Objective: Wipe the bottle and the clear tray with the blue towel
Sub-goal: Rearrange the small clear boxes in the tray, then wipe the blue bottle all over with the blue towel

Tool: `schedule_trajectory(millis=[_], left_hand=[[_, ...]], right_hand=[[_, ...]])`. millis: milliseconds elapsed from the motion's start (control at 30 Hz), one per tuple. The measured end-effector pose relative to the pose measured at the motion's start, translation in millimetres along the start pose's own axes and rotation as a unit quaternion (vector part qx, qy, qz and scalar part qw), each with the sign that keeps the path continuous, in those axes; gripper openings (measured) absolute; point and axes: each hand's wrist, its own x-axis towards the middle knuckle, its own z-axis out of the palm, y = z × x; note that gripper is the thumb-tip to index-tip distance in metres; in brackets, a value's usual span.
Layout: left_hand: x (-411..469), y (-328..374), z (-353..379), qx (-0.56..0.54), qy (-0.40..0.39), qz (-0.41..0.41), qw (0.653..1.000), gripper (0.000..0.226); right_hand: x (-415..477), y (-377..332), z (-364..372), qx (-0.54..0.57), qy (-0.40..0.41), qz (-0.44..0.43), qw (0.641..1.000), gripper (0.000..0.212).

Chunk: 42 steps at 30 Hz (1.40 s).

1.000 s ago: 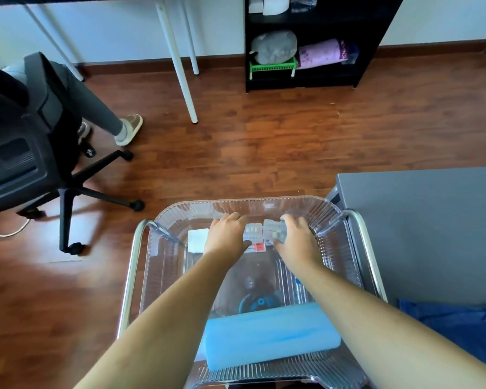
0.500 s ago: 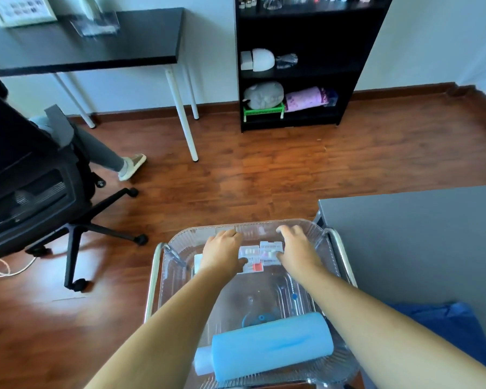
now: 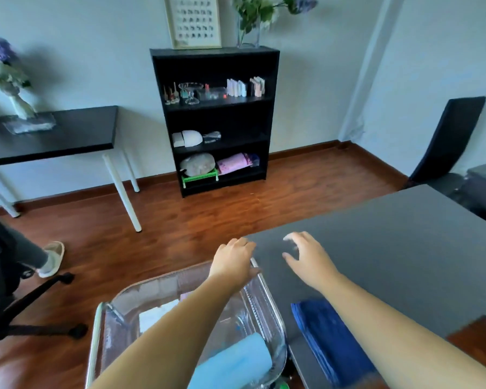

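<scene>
The clear tray [image 3: 141, 290] sits on a metal-railed cart [image 3: 94, 341] at the bottom centre. A light blue bottle [image 3: 236, 360] lies on its side in the tray's near end, partly behind my left forearm. The dark blue towel [image 3: 328, 338] lies folded on the grey table just right of the tray. My left hand [image 3: 232, 259] is curled over the tray's far right corner; whether it grips the rim is unclear. My right hand [image 3: 306, 259] hovers over the grey table beyond the towel, fingers spread, holding nothing.
The grey table [image 3: 390, 248] fills the right side. A white box [image 3: 157, 315] lies in the tray. On the floor to the left are an office chair base [image 3: 40, 304] and a person's slippered foot [image 3: 51, 256]. A black bookshelf [image 3: 216, 122] and a black desk [image 3: 54, 136] stand by the wall.
The view has tilted up. Both hands have left the small boxes in the tray and moved right; my right hand is now over the grey table, my left at the tray's corner.
</scene>
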Motion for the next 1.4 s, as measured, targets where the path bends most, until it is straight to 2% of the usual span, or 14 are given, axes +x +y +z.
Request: schedule_trajectory(millis=[100,233,400,500,600,667,733,800,900,1000,1100,1200,1400], left_hand=[[4.4,44.5,12.5,0.013,-0.032,0.042,0.999,0.058],[1.5,90.6,40.3,0.034,-0.073,0.059,0.995,0.060],[-7.6,118.2,74.7,0.069,-0.154,0.032,0.985,0.065],[-13.7,124.1,89.4,0.061,-0.186,0.012,0.981,0.057],[-14.7,127.9,93.9,0.030,-0.196,-0.014,0.980,0.053],[-13.0,129.5,93.6,0.024,-0.203,-0.020,0.979,0.048],[-11.7,129.2,92.3,0.027,-0.204,-0.014,0.978,0.042],[-13.7,127.9,89.2,0.003,-0.196,-0.015,0.980,0.036],[-17.0,123.7,77.1,-0.090,-0.178,-0.039,0.979,0.030],[-19.1,113.9,52.4,-0.186,-0.137,-0.073,0.970,0.016],[-20.4,98.5,21.5,-0.239,-0.067,-0.101,0.963,0.030],[-28.9,81.4,-7.5,-0.277,-0.007,-0.120,0.953,0.020],[-57.0,40.6,-34.7,-0.296,0.060,-0.167,0.939,0.016]], right_hand=[[-18.2,40.9,-19.2,-0.019,-0.025,0.027,0.999,0.032],[-38.7,86.1,-28.3,-0.050,-0.098,0.012,0.994,0.035],[-50.0,121.8,-21.7,-0.097,-0.187,-0.021,0.977,0.048],[-51.9,132.8,-11.6,-0.142,-0.236,-0.049,0.960,0.063],[-50.8,136.9,-0.1,-0.179,-0.249,-0.066,0.950,0.073],[-46.2,134.6,3.1,-0.212,-0.254,-0.068,0.941,0.071],[-40.0,128.6,1.7,-0.248,-0.276,-0.070,0.926,0.057],[-36.3,120.9,-2.5,-0.252,-0.310,-0.063,0.915,0.042],[-29.1,108.0,-18.7,-0.183,-0.363,-0.013,0.914,0.024],[-15.1,80.4,-46.0,-0.165,-0.406,0.002,0.899,0.022],[-0.9,45.6,-68.6,-0.147,-0.397,-0.014,0.906,0.014],[5.3,11.2,-76.9,-0.114,-0.367,-0.030,0.923,0.011],[7.6,-40.7,-57.7,-0.050,-0.336,-0.077,0.937,0.022]])
